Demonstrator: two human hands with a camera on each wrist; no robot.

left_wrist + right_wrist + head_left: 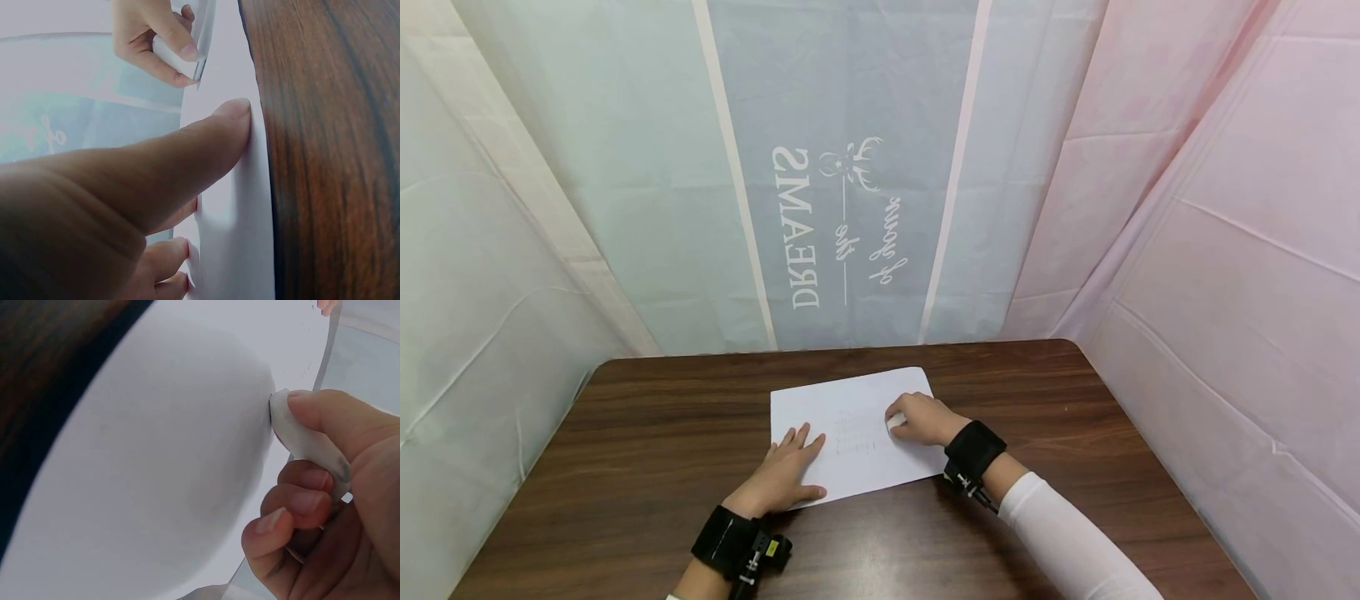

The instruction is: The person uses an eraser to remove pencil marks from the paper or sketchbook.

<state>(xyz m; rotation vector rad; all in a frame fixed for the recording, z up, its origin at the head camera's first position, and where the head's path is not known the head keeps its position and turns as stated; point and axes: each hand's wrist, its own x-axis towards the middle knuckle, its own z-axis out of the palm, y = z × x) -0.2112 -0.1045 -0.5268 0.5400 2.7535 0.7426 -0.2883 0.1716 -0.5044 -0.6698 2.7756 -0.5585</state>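
Observation:
A sheet of white paper (827, 407) lies slightly turned on the brown table, with faint rows of pencil marks (856, 446) near its middle. My left hand (785, 471) rests on the paper's left part, fingers spread and thumb (231, 119) pressing near the front edge. On the right side of the sheet, my right hand (927, 418) pinches a white eraser (312, 444) between its thumb and curled fingers. The eraser is bent, greyish in places, and its tip sits against the paper right of the marks.
The wooden table (685, 425) extends around the sheet. A pale blue curtain (842, 83) with mirrored white lettering hangs behind the table's far edge. White and pinkish cloth walls (1240, 250) stand on both sides. Black straps (976, 450) with small cameras circle both wrists.

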